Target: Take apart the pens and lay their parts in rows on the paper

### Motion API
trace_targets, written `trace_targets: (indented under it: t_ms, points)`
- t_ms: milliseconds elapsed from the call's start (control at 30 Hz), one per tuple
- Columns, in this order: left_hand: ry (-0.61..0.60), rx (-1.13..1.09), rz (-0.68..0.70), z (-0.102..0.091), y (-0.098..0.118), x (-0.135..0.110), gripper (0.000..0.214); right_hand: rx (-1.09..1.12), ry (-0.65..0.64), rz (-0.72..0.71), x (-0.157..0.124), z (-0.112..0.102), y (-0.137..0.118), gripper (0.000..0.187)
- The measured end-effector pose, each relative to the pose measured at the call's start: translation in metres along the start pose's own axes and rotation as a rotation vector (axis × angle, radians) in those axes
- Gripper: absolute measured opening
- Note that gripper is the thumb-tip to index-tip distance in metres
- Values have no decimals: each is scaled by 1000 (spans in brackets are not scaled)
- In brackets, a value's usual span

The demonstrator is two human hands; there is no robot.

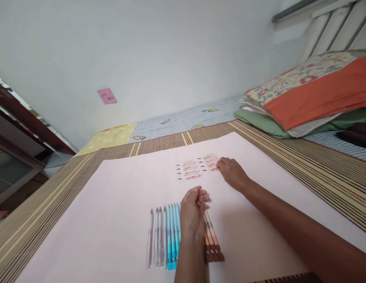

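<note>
A pale pink sheet (118,204) covers a striped mat on a bed. My left hand (193,210) hovers with curled fingers over a row of pens near me: white pens (156,236), blue pens (172,236) and brown pens (212,241). Whether it grips a pen is hidden. My right hand (231,173) reaches farther out, fingers bent and pressed down at the right end of a group of pink clear-bodied pens (194,167) lying in two short columns.
A striped bamboo mat (47,208) lies under the sheet. Folded bedding and an orange floral pillow (315,94) sit at the right. A white wall with a pink sticky note (106,96) is behind. A dark wooden cabinet (20,133) stands left.
</note>
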State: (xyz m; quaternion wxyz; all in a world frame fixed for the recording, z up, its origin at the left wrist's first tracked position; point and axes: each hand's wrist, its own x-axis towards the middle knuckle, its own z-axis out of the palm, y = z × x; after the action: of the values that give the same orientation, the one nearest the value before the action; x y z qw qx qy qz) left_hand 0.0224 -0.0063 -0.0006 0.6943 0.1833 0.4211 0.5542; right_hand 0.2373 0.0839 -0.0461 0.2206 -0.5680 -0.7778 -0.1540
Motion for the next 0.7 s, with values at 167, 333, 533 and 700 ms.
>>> trace_targets:
  t_ms: [167,333,533,700]
  points:
    - [2,-2,9,-1,-1,0,30,38,-12,34,-2,0,2,21]
    - [-1,-6,6,-1,-1,1,29,58,1,60,-5,1,8,19]
    - [2,-8,-2,0,-1,0,26,84,19,73,-8,2,12,17]
    - [2,-4,4,-1,1,0,27,195,89,167,-12,-7,14,15]
